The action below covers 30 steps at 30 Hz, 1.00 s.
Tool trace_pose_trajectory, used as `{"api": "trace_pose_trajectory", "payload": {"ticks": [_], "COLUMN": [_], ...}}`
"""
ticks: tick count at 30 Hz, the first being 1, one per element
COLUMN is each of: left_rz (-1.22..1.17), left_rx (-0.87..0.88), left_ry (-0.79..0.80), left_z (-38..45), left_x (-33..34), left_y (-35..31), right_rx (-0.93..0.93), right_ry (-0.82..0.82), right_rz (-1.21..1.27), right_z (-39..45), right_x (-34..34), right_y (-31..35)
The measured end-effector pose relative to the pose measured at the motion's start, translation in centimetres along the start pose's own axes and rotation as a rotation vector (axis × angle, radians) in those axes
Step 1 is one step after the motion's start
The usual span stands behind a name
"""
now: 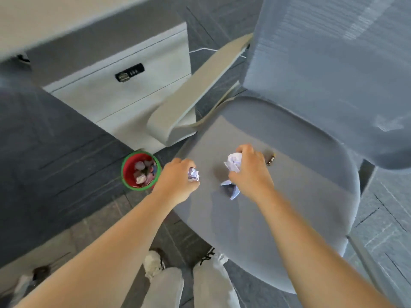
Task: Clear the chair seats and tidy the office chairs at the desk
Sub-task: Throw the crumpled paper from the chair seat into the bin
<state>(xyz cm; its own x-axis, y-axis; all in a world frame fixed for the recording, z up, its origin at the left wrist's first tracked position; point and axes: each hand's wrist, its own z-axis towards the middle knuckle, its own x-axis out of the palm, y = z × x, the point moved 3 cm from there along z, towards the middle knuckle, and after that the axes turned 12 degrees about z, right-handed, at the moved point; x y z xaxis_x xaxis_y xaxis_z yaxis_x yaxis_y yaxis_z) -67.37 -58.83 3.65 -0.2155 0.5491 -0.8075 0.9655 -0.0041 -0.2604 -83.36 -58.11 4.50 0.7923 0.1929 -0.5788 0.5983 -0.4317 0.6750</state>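
Left hand [178,178] clenched on a small crumpled paper ball [193,173]; right hand [250,172] grips a larger crumpled paper wad [233,162], both over the grey fabric chair seat's [289,185] front-left edge.

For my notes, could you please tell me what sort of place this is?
Most likely an office: a mesh-backed swivel chair stands beside a locked drawer cabinet under a desk, with a small bin of crumpled paper on carpet tiles.
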Motion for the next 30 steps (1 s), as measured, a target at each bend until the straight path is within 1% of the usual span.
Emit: {"api": "trace_pose_trajectory", "payload": {"ticks": [1,5,10,12,14,17,19,22,27,30], "left_rz": [-0.008,-0.035,-0.072,-0.079,-0.083,-0.135,-0.181,-0.196,-0.192,-0.179], "left_rx": [-0.007,-0.083,-0.188,-0.225,-0.253,-0.283,-0.291,-0.298,-0.342,-0.346], "left_ry": [-0.001,-0.006,0.074,0.087,0.068,-0.019,-0.031,0.044,0.158,0.170], "left_z": [-0.5,-3.5,-5.2,-4.8,-3.6,-0.6,1.0,1.8,0.4,-0.5], "left_x": [0.1,0.5,2.6,3.4,3.5,2.6,2.0,2.3,3.8,3.7], "left_y": [1.2,9.0,17.0,19.1,20.6,22.5,23.6,25.2,28.1,29.4], "right_rx": [-0.030,-0.054,-0.059,-0.076,-0.073,-0.077,-0.085,-0.075,-0.128,-0.193], "right_ry": [0.004,0.061,0.206,0.215,0.224,0.228,0.221,0.237,0.310,0.322], "right_rz": [-0.013,-0.093,-0.110,-0.124,-0.132,-0.155,-0.177,-0.222,-0.286,-0.317], "right_z": [-0.2,-1.6,-2.7,-2.3,-1.6,-0.1,0.8,1.9,3.6,5.2], "right_x": [1.1,8.6,16.2,18.2,19.7,21.2,22.0,23.6,27.0,28.9], "right_y": [0.6,3.7,5.3,5.5,5.5,5.6,5.9,6.4,9.2,11.3]}}
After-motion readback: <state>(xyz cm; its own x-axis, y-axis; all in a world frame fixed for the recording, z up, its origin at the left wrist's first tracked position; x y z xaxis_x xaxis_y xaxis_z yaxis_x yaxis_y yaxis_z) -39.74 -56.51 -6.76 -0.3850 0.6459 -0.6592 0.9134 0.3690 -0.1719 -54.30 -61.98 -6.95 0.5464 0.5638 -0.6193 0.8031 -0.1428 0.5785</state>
